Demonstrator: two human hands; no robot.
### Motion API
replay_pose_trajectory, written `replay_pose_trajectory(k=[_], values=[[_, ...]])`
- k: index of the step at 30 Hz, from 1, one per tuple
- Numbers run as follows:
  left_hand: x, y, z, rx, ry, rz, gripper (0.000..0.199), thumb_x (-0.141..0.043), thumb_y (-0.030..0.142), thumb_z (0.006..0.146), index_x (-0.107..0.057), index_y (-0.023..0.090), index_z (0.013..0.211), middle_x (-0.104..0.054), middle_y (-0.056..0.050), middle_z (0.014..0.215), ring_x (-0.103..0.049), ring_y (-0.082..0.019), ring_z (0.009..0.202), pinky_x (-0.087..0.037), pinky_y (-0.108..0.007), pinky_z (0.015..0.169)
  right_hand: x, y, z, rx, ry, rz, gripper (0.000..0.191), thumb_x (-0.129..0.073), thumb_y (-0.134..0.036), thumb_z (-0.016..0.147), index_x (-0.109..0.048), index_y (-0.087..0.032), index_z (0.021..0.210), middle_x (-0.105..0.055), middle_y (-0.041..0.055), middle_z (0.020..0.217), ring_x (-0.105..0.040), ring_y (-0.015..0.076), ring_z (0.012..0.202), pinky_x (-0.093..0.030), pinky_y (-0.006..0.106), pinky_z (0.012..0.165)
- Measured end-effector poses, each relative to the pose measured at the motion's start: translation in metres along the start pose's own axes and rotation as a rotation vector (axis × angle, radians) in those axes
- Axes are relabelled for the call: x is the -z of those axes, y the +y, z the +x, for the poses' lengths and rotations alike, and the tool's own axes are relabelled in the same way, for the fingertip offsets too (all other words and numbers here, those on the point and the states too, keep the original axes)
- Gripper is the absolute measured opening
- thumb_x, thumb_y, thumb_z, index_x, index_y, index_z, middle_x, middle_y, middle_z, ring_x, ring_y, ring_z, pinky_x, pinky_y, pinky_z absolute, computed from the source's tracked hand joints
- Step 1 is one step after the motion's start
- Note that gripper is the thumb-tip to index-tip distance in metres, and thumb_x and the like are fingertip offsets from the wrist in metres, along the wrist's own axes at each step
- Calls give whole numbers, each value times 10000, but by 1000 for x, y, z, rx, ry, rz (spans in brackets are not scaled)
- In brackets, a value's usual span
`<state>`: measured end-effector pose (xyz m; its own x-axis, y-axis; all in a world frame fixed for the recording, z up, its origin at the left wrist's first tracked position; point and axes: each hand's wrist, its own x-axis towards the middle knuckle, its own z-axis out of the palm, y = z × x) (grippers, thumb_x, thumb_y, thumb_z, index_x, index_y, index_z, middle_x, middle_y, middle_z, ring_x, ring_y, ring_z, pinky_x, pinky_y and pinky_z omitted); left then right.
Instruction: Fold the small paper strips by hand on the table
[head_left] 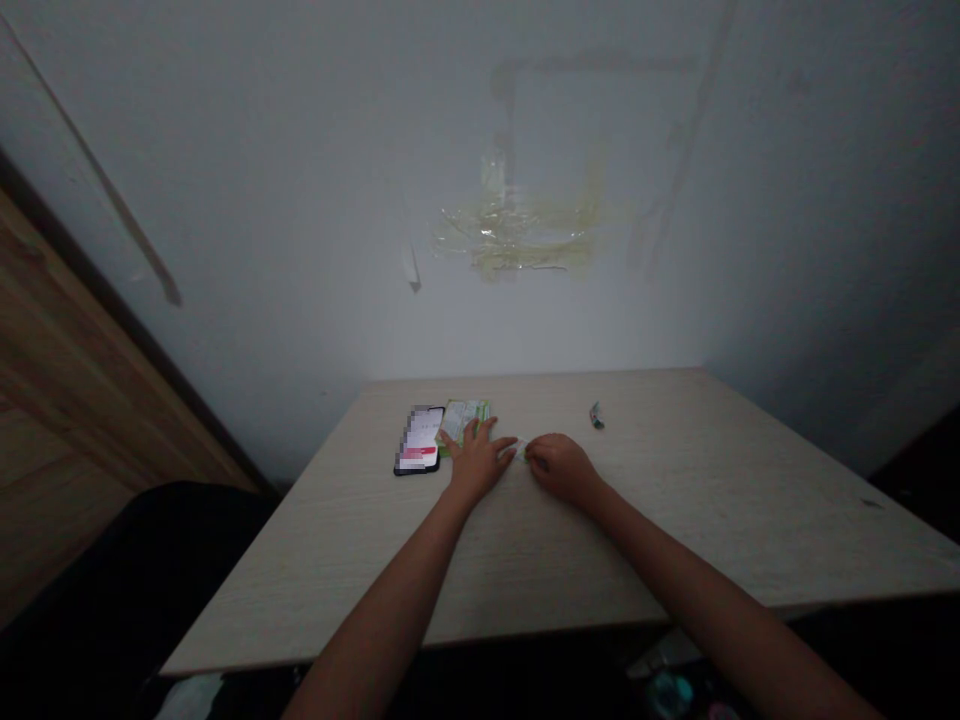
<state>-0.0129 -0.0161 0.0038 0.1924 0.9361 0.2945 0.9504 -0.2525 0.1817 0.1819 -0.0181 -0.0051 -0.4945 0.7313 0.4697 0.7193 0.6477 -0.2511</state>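
My left hand (474, 462) lies with its fingers spread over the near edge of a green and white printed packet (466, 412), which looks flat. Its thumb and index finger reach right, to a small white and green piece (521, 451) on the table. The fingers of my right hand (564, 464) are pinched on the right end of that piece. It is too small and partly covered to tell its kind. A phone (420, 440) with a lit screen lies just left of the packet.
The pale wooden table (337, 560) meets a white wall (315, 200) with old tape (517, 235) on it. A small dark crumpled scrap (596, 416) sits right of my hands. A black chair-like shape (150, 570) stands at left.
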Motion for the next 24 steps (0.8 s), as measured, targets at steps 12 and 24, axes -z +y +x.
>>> replay_pose_trajectory(k=[12, 24], values=[[7, -7, -1, -95, 11, 64, 301, -529, 546, 924, -682, 496, 1178, -456, 3, 1531, -299, -389, 1437, 86, -837, 1035, 6, -2, 4, -33, -86, -49, 178, -554, -240, 912, -713, -196, 979, -733, 77, 995, -661, 197, 943, -458, 317, 900], [18, -9, 0, -116, 11, 52, 221, -574, 511, 909, -743, 464, 1044, -489, 36, 1501, -314, -358, 1424, 99, -815, 1061, 10, -2, 5, -51, -104, -68, 184, -563, -244, 907, -711, -210, 1010, -739, 68, 1028, -667, 205, 945, -445, 337, 911]])
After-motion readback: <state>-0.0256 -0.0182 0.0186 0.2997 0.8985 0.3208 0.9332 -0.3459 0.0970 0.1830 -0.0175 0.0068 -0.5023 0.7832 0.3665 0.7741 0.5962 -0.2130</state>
